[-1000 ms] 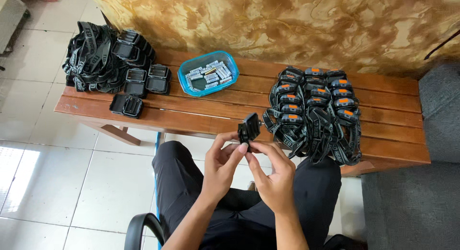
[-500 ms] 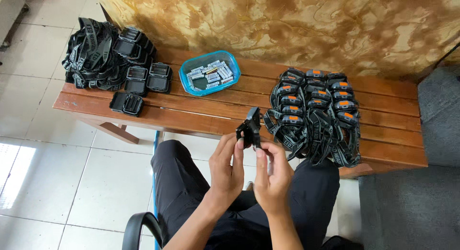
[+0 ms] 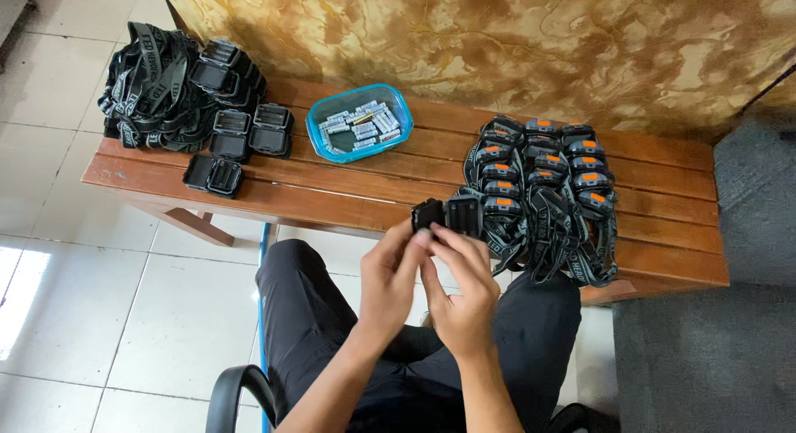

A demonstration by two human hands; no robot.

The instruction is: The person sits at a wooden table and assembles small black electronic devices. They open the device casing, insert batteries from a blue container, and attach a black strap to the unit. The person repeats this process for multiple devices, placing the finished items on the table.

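Both my hands hold one small black headlamp unit [image 3: 448, 215] over my lap, just in front of the wooden bench [image 3: 348, 184]. My left hand [image 3: 390, 279] grips its left side with fingertips at its open cover. My right hand [image 3: 464, 296] supports it from below and the right. A blue tray [image 3: 359, 123] of small batteries sits on the bench, mid-left. A pile of headlamps with orange buttons and grey straps [image 3: 543, 192] lies to the right of my hands. Black open headlamp units with straps [image 3: 178, 93] are heaped at the bench's left end.
One open black unit [image 3: 214, 175] lies alone near the bench's front left edge. A mottled tan wall [image 3: 497, 43] backs the bench. White floor tiles [image 3: 99, 300] lie to the left, a grey mat [image 3: 705, 358] to the right. My chair's armrest [image 3: 236, 396] shows at the bottom.
The headlamp in my hands has turned from upright to lying sideways, with its cover now opened out to the left. My hands have stayed in front of the bench.
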